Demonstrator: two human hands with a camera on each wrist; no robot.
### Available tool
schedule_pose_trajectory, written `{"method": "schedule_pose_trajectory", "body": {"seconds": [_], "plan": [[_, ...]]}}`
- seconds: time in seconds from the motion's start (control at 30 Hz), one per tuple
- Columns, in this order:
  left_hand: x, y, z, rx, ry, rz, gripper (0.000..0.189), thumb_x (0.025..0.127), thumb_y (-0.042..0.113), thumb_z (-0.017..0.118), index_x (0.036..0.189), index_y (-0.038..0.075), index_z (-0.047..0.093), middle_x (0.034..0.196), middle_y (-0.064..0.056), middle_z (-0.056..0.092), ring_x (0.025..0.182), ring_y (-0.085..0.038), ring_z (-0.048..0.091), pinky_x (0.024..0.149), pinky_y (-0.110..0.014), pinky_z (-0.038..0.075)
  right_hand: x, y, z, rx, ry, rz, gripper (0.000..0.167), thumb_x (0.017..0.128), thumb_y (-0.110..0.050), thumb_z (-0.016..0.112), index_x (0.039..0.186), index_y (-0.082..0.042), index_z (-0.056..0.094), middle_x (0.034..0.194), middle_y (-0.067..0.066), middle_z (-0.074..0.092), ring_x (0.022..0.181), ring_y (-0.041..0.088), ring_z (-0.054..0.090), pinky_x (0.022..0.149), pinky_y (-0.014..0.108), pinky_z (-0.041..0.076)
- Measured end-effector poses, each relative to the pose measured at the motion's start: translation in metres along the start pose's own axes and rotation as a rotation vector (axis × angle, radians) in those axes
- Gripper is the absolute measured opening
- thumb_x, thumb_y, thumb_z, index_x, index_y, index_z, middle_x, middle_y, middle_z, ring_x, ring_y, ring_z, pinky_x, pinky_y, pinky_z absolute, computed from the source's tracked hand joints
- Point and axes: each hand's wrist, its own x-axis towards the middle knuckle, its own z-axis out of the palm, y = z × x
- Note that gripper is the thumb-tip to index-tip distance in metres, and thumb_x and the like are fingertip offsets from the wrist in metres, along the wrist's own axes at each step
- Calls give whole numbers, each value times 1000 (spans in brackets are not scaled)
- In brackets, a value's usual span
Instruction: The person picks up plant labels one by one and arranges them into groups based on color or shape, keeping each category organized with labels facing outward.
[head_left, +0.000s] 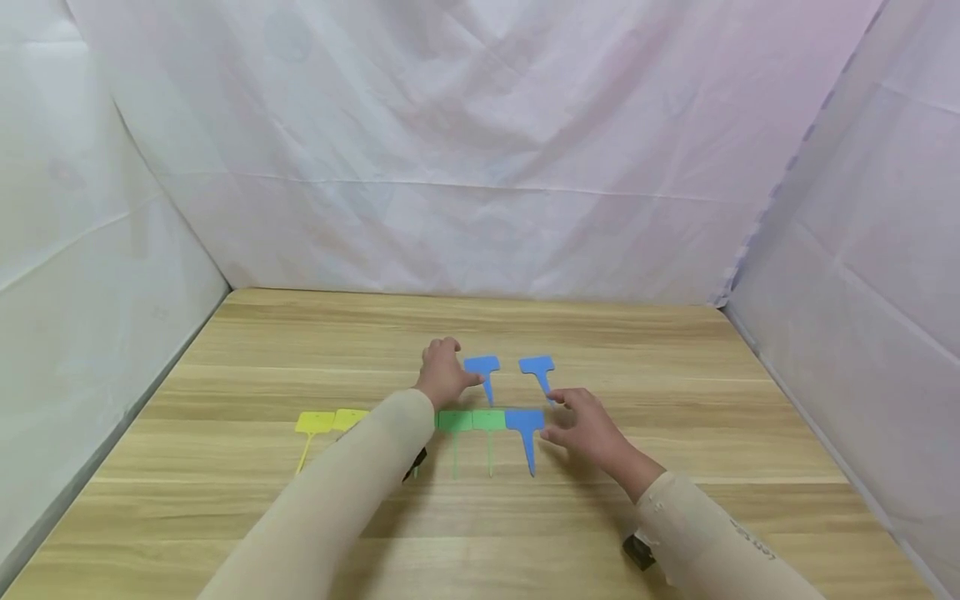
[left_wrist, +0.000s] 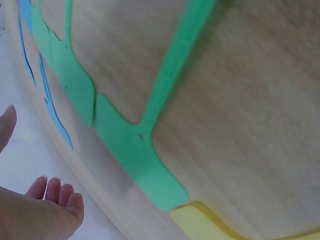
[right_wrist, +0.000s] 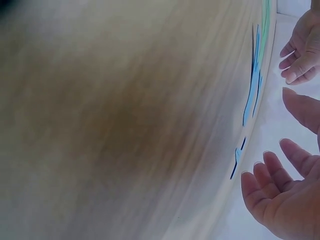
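Note:
My left hand (head_left: 442, 373) hovers beside a blue T-shaped plant label (head_left: 482, 364), its thumb overlapping the stem in the head view. Nothing shows in its grasp. A second blue label (head_left: 536, 365) lies to the right of that one. My right hand (head_left: 588, 427) is held with fingers loosely bent and parted, fingertips near this label's stem and the thumb by a nearer blue label (head_left: 525, 420). That nearer label ends a side-by-side row with green labels (head_left: 455, 421) and yellow labels (head_left: 315, 422). Part of the row is hidden behind my left sleeve.
The labels lie flat on a wood-grain table (head_left: 660, 350). White cloth (head_left: 480, 233) hangs behind the far edge, and more cloth walls stand at both sides. Dark wrist devices (head_left: 639, 552) sit under the sleeves.

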Motion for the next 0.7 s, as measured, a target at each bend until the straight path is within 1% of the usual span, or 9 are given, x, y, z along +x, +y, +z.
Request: {"method": "schedule_pose_trajectory", "body": {"seconds": [0.13, 0.23, 0.37, 0.47, 0.53, 0.7], "plan": [[4, -1, 1, 13, -14, -27, 71, 81, 19, 79, 137, -5, 42, 136, -18, 40, 126, -33, 34, 103, -44, 39, -3, -1, 1, -20, -13, -15, 54, 84, -15, 76, 131, -1, 54, 135, 19, 48, 128, 38, 41, 105, 54, 36], [8, -3, 5, 37, -13, -44, 72, 80, 20, 80, 136, -4, 43, 135, -17, 41, 126, -33, 35, 103, -43, 39, -4, -1, 2, -27, -28, -14, 51, 83, -14, 76, 129, -3, 56, 135, 18, 48, 129, 38, 40, 105, 54, 35], [10, -4, 11, 102, -18, -43, 73, 78, 23, 82, 135, -4, 44, 133, -19, 44, 124, -33, 37, 102, -42, 41, -4, -1, 4, -32, -42, -15, 50, 82, -13, 77, 127, -3, 57, 134, 17, 49, 129, 37, 41, 106, 54, 35], [10, -2, 15, 132, -21, -37, 76, 77, 23, 83, 135, -5, 44, 134, -20, 44, 124, -34, 37, 103, -41, 40, -4, -1, 7, -32, -47, -26, 50, 80, -12, 79, 125, -3, 59, 133, 16, 51, 128, 36, 42, 106, 52, 35], [8, 0, 16, 137, -18, -34, 77, 76, 23, 83, 136, -5, 43, 135, -20, 43, 125, -34, 36, 103, -41, 40, -4, -1, 8, -25, -56, -46, 49, 79, -11, 79, 123, -2, 60, 132, 17, 52, 127, 37, 43, 107, 52, 35], [5, 4, 18, 113, -11, -30, 78, 76, 21, 83, 137, -5, 42, 138, -20, 40, 127, -34, 34, 104, -41, 39, -5, -1, 12, -2, -82, -85, 49, 75, -9, 81, 120, -2, 62, 128, 17, 53, 123, 38, 45, 107, 53, 34]]}}
